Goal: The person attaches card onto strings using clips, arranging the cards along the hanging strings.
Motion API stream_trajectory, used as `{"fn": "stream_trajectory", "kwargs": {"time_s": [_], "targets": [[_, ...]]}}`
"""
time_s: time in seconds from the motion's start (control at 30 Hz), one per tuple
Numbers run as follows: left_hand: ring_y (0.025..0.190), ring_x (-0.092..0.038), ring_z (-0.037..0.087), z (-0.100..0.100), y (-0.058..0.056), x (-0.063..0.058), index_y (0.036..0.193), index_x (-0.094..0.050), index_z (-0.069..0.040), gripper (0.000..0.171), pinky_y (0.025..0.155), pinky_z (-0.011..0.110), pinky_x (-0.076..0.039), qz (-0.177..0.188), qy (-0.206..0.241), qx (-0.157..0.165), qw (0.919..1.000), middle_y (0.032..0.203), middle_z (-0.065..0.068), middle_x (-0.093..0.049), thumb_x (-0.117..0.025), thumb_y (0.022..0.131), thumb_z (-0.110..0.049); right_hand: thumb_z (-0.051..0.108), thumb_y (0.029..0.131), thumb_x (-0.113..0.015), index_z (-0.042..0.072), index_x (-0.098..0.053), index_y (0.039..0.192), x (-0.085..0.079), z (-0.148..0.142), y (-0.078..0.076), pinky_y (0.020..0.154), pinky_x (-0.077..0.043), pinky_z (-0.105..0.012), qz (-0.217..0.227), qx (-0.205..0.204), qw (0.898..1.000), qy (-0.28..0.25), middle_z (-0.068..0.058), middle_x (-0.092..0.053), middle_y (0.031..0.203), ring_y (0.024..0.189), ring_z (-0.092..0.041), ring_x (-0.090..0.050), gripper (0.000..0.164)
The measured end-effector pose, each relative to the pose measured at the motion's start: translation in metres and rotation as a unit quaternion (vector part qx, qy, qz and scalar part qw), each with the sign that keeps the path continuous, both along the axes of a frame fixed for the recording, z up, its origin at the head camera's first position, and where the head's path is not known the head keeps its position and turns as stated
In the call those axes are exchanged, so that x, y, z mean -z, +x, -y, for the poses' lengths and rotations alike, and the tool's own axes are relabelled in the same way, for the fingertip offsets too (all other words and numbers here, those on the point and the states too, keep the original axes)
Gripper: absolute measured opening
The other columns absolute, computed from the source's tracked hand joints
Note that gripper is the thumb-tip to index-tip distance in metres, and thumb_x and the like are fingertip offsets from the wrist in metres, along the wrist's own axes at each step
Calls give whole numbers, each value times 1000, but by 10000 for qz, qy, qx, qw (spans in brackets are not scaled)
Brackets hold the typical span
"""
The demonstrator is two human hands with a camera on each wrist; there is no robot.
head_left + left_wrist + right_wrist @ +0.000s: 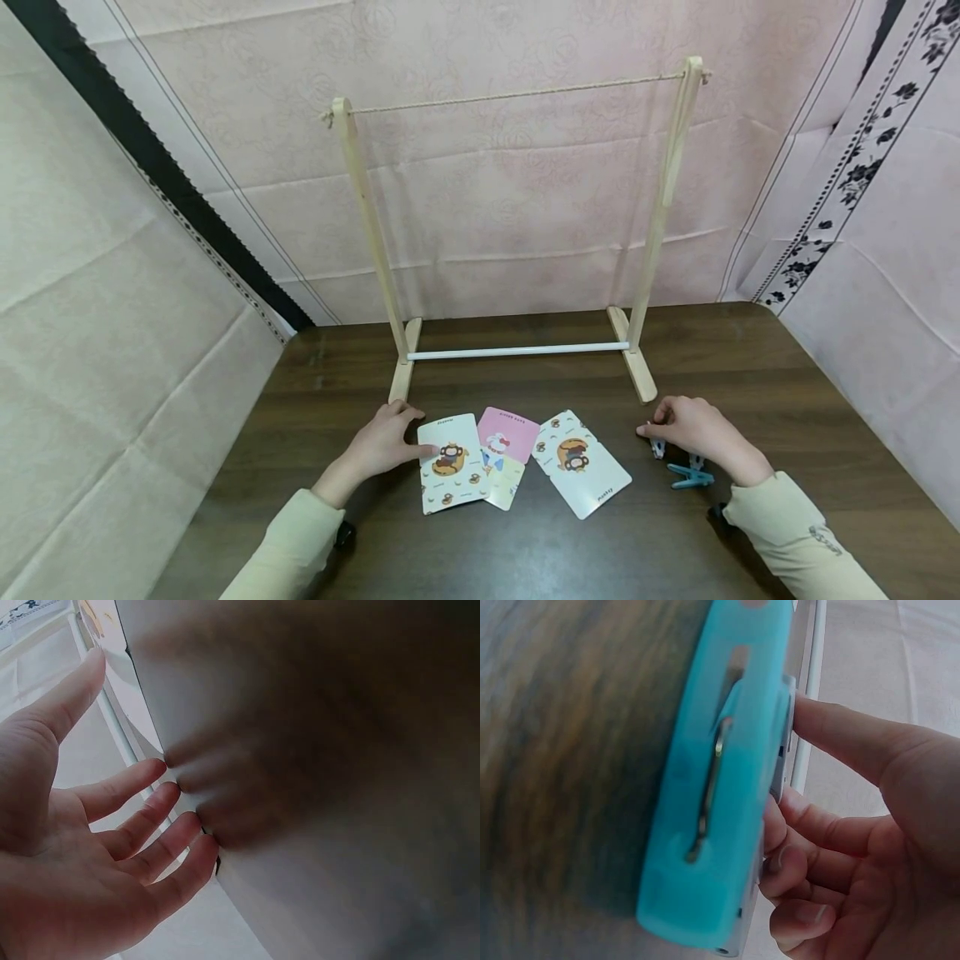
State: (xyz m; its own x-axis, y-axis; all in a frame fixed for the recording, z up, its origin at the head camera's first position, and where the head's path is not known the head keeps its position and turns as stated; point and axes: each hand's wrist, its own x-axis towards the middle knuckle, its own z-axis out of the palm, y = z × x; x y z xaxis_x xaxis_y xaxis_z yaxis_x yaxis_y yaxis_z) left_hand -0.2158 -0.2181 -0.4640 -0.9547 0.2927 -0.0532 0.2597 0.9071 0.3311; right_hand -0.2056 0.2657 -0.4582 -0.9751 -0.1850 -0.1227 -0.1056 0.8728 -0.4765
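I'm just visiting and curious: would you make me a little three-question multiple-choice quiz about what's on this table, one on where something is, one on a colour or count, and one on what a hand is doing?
1. Where do the picture cards lie?
A. Hanging from the string
B. On the table in front of the wooden rack
C. Stacked behind the rack

2. How many cards are there?
A. Three
B. Five
C. One

3. What is the left hand doing?
A. Holding a clip in the air
B. Resting its fingers on the leftmost card
C. Gripping the rack's post

Answers:
1. B: the cards lie flat on the dark table, nearer the person than the wooden rack.
2. A: two white cards flank a pink-topped one.
3. B: its fingertips touch the leftmost card, while the right hand sits by the blue clip.
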Motion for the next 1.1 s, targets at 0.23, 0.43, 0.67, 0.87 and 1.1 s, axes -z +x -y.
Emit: {"fn": "stream_trajectory", "kwargs": {"time_s": [0.23,0.43,0.67,0.87,1.1], "targets": [[116,-54,32,0,1,1,127,-66,-3,70,87,51,-53,7,-66,51,10000,127,15,-57,-84,78,-50,42,88,-76,3,-66,90,1,0,-1,53,-45,-33,2,-22,10000,5,0,-59,72,58,-16,-53,40],[115,-54,32,-1,2,0,126,-66,-4,66,85,51,-53,-11,1,103,9999,126,14,-57,-84,79,-47,41,88,-77,2,-66,89,2,1,-2,53,-45,-34,-77,-30,10000,20,0,-60,72,58,-16,-53,40],[112,-54,31,-1,2,0,123,-68,-7,61,82,51,-53,-40,43,142,9999,123,13,-57,-85,79,-46,41,86,-78,4,-65,87,4,1,-3,55,-45,-34,-63,39,10000,55,-1,-61,74,61,-17,-53,39],[110,-54,29,-1,1,-1,119,-69,-11,54,81,49,-53,7,56,120,9999,122,11,-58,-85,80,-44,42,86,-77,5,-65,87,5,1,-3,54,-44,-34,11,97,9999,85,-1,-59,74,61,-18,-53,39],[107,-54,28,-2,1,-2,118,-69,-11,53,77,47,-53,39,22,105,9999,119,10,-59,-85,79,-44,40,87,-77,4,-65,88,4,1,-4,53,-43,-33,14,63,10000,34,-1,-58,72,60,-17,-52,38]]}}
